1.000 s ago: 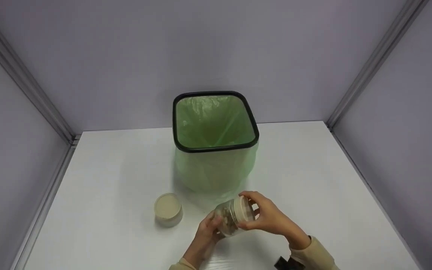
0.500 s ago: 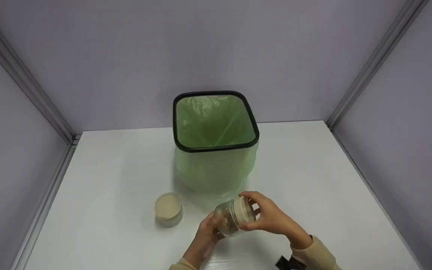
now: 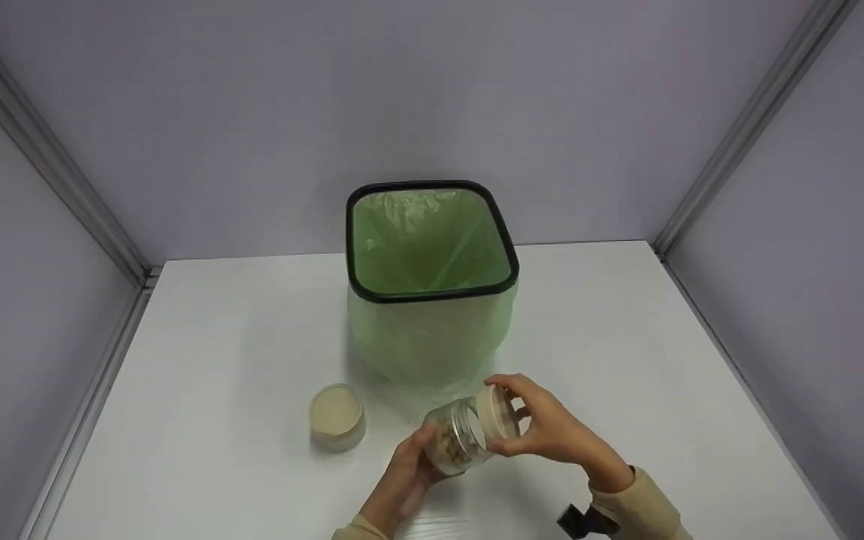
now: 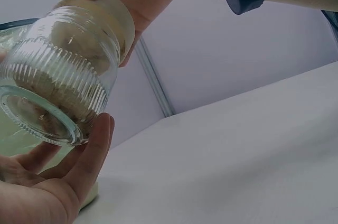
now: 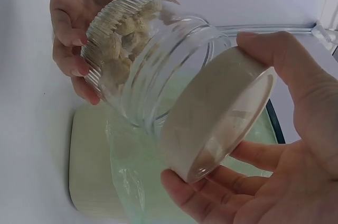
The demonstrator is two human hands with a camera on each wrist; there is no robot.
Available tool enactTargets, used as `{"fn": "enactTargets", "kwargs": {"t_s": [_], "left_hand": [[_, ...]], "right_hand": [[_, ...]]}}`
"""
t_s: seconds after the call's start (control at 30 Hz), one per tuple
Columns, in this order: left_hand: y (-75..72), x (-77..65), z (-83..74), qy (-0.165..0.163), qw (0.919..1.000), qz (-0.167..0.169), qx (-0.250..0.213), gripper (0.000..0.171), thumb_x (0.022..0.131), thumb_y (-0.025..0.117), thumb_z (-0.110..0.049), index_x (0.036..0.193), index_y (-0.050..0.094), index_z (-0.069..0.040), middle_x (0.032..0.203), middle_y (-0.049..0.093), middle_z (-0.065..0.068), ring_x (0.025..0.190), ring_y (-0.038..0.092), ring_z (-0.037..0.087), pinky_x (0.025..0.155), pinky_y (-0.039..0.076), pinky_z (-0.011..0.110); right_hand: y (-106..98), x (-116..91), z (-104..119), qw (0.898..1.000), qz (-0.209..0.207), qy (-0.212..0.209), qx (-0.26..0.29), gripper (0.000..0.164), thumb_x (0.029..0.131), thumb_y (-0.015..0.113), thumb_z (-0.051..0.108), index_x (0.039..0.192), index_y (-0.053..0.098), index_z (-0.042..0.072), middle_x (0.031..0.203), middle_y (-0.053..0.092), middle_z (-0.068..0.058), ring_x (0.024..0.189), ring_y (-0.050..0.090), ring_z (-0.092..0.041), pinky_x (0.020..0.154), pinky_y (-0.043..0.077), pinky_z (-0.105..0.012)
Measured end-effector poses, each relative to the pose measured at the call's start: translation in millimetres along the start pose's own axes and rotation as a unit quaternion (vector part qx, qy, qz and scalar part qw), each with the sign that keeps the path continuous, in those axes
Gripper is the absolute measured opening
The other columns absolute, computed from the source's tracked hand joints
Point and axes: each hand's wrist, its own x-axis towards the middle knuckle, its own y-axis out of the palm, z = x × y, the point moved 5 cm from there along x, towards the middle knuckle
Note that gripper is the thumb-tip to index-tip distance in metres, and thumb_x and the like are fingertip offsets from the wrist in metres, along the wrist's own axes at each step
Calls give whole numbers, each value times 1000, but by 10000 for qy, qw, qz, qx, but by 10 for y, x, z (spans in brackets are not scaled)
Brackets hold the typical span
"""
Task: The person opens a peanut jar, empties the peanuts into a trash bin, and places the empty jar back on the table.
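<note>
My left hand [image 3: 411, 463] grips a ribbed clear glass jar [image 5: 185, 49] near its base. Tan, lumpy pieces [image 5: 124, 42] lie in the lower part of the jar, which is tilted with its mouth to the right. My right hand [image 3: 548, 427] pinches a cream screw lid [image 3: 497, 412] by its rim, thumb on one side and fingers on the other. In the right wrist view the lid [image 5: 211, 113] stands off the jar's threaded mouth at an angle; whether its edge still touches the glass I cannot tell.
Behind the hands stands a bin [image 3: 432, 337] with a black rim [image 3: 443, 296] and a green liner [image 3: 424, 240]. Left of the jar a second cream-lidded container [image 3: 337, 416] sits on the white table [image 3: 199, 420]. Grey walls [image 3: 432, 90] enclose the back and sides.
The lid has come away from the jar's mouth, moving right with my right hand. My left hand and the jar have shifted slightly left.
</note>
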Motion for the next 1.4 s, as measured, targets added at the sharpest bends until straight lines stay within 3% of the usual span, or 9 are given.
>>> {"fn": "enactTargets", "kwargs": {"t_s": [0.37, 0.6, 0.97, 1.1, 1.4], "left_hand": [[-4, 9, -1, 33, 9999, 107, -123, 76, 98, 35, -54, 150, 21, 1, 142, 42, 18, 119, 54, 22, 97, 50, 36], [-44, 13, -3, 51, 9995, 13, -321, 72, 100, 33, -53, 149, 23, 0, 131, 48, 8, 115, 54, 18, 93, 50, 33], [-76, 1, -26, 100, 9991, -91, -413, 74, 100, 34, -51, 150, 19, 0, 126, 49, 6, 112, 54, 17, 93, 50, 34], [-83, -7, -39, 187, 9988, -53, -444, 73, 100, 33, -50, 150, 18, 0, 122, 48, 4, 109, 54, 16, 92, 49, 33], [-106, -22, -43, 189, 9991, -44, -375, 75, 100, 30, -52, 153, 13, -1, 131, 45, 7, 114, 54, 17, 95, 51, 33]], "right_hand": [[19, -22, -51, 9995, -31, 36, 309, 72, 79, 79, 27, 137, 44, 3, 123, 55, -16, 109, 55, -23, 81, 55, -30], [-12, -29, -172, 9979, -182, 301, 550, 73, 78, 80, 25, 138, 44, 4, 119, 55, -19, 108, 56, -24, 83, 55, -30], [-25, -19, -354, 9945, -279, 519, 867, 72, 79, 79, 22, 138, 43, 3, 120, 55, -21, 103, 54, -14, 83, 54, -29], [-11, -16, -439, 9926, -268, 660, 988, 70, 80, 78, 20, 138, 42, 4, 123, 54, -23, 104, 54, -17, 84, 54, -29], [56, -3, -629, 9837, -259, 952, 1501, 74, 80, 77, 17, 139, 37, 2, 126, 48, -25, 109, 54, -23, 87, 54, -32]]}}
